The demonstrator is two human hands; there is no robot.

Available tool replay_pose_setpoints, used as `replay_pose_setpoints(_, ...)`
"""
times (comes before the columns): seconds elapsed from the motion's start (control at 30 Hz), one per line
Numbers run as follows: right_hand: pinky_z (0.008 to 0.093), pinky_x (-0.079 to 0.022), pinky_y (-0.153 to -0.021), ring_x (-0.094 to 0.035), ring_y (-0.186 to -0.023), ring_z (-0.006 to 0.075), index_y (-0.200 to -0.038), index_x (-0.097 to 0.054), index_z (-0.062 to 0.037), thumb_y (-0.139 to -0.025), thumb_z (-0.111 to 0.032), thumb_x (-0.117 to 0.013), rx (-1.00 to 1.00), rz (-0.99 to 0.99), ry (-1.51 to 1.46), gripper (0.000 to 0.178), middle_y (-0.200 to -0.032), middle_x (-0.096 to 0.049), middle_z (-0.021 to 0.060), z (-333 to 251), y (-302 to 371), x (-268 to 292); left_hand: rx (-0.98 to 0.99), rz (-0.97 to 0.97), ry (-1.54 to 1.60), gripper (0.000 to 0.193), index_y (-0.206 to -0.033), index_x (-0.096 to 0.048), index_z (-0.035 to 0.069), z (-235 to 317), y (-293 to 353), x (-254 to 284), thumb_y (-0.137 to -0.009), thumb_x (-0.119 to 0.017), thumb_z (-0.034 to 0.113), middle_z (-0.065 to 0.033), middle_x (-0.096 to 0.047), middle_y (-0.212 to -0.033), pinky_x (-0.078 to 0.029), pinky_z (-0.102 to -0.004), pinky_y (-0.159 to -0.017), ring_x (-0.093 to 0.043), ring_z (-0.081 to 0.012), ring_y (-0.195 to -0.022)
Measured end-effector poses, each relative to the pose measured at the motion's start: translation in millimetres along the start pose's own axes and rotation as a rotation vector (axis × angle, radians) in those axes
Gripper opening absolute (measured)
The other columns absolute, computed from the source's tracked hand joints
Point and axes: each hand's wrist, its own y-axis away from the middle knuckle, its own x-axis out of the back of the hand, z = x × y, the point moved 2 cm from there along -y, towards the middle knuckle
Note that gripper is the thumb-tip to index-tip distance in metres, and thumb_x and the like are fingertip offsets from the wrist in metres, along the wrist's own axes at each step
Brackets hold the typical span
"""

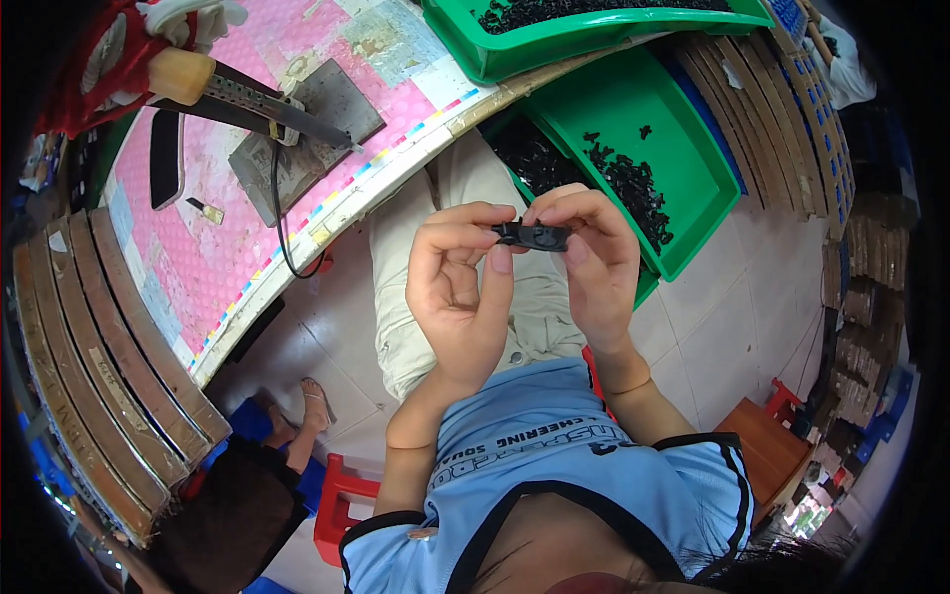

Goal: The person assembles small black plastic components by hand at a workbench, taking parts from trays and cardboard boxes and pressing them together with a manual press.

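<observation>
Above my lap I hold a small black plastic part (542, 238) between both hands. My left hand (457, 282) pinches its left end with thumb and fingertips, where a smaller dark bit sticks out. My right hand (601, 259) grips the right end between thumb and index finger. Whether the part is one piece or two joined pieces, I cannot tell. Just beyond my right hand is a green tray (698, 233) with many small black parts (633, 193) in it. Dark pieces also fill a second green tray (534, 158), partly hidden by my right hand.
A soldering iron (267, 104) with a wooden handle rests over a metal plate (341, 99) on the pink-covered table (242, 233). Near it lie a phone (167, 158) and a small brush (206, 210). Another green tray (485, 54) stands at the table's edge. Cardboard stacks (109, 371) flank me; a person's foot (315, 404) shows lower left.
</observation>
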Motion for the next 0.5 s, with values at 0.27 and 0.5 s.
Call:
replay_pose_setpoints(0.27,0.0293,-0.035,-0.084,-0.048,-0.092,0.0184,-0.089,-0.049,0.0032,-0.073,-0.003,-0.054,0.097,0.080,-0.031,0.018,-0.096,-0.049,0.0127,13,3,-9,-0.008,0.077,0.028,0.015,-0.089,-0.040,-0.001,-8,-2,0,-0.077,-0.045,-0.009,-0.0159,-0.045,-0.101,-0.043,-0.0277,-0.077,-0.050,-0.0169,-0.089)
replay_pose_setpoints(0.5,0.0249,-0.040,-0.077,-0.051,-0.085,0.0140,-0.087,-0.049,0.0015,-0.074,0.001,-0.056,0.189,0.157,0.116,0.014,-0.093,-0.051,0.0118,14,-4,2,0.164,0.072,-0.060,0.011,-0.086,-0.044,0.000,-15,3,5,-0.078,-0.048,-0.005,-0.0092,-0.047,-0.094,-0.038,-0.0206,-0.069,-0.046,-0.0102,-0.081)
